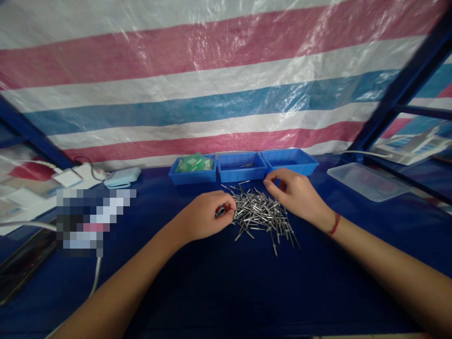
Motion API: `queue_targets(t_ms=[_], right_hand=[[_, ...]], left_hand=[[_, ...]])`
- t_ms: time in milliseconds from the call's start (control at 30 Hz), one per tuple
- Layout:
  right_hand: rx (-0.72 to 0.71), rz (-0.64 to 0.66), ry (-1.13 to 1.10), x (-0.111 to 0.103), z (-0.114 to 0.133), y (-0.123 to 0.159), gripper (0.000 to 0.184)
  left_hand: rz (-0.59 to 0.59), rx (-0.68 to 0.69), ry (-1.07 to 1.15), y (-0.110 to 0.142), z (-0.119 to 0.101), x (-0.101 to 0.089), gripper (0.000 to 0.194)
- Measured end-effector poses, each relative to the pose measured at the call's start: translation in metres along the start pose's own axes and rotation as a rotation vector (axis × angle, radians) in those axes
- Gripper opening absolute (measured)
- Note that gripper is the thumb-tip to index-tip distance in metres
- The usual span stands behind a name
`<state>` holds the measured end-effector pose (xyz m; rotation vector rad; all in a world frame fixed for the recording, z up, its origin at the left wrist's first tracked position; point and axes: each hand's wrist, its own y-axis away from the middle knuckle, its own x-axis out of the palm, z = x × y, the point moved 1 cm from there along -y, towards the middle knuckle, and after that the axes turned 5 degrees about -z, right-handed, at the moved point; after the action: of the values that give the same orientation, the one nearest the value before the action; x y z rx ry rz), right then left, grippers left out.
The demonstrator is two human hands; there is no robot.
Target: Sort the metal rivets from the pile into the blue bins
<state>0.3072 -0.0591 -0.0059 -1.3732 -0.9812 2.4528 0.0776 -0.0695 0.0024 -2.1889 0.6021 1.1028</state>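
Rivets (261, 212): bare metal, shiny, smooth. Bins (242, 175): blue plastic, smooth, low sheen. Striped sheet (212, 56): woven plastic look, creased, glossy highlights. Flat lid (369, 181): translucent plastic, smooth. Surface (212, 292): dark blue, smooth-looking; material cannot be determined.

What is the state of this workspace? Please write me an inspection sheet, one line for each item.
Surface: dark blue tabletop
Job's things: loose heap of metal pins; left bin with green packets, middle bin with a few pins, right bin
Clutter: phone, light-blue case, clear lid; pixelated patch unreadable
Hands: left hand and right hand beside heap, fingers curled; grip unclear
Cables: white cable, black cable
Surroundings: striped sheet, blue frame
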Motion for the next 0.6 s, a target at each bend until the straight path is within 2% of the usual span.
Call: queue_targets(t_ms=[133,333,600], right_hand=[[0.004,0.009,-0.078,-0.004,0.008,0.003,0.016],[-0.039,0.062,-0.147,-0.004,0.016,0.006,0.014],[-0.089,0.129,-0.181,-0.002,0.02,0.01,0.015]], left_hand=[[0.114,0.048,-0.139,0.003,-0.003,0.002,0.009],[0.198,-0.011,-0.287,0.007,0.0,-0.001,0.009],[0.25,0.003,-0.229,0.005,-0.003,-0.001,0.014]])
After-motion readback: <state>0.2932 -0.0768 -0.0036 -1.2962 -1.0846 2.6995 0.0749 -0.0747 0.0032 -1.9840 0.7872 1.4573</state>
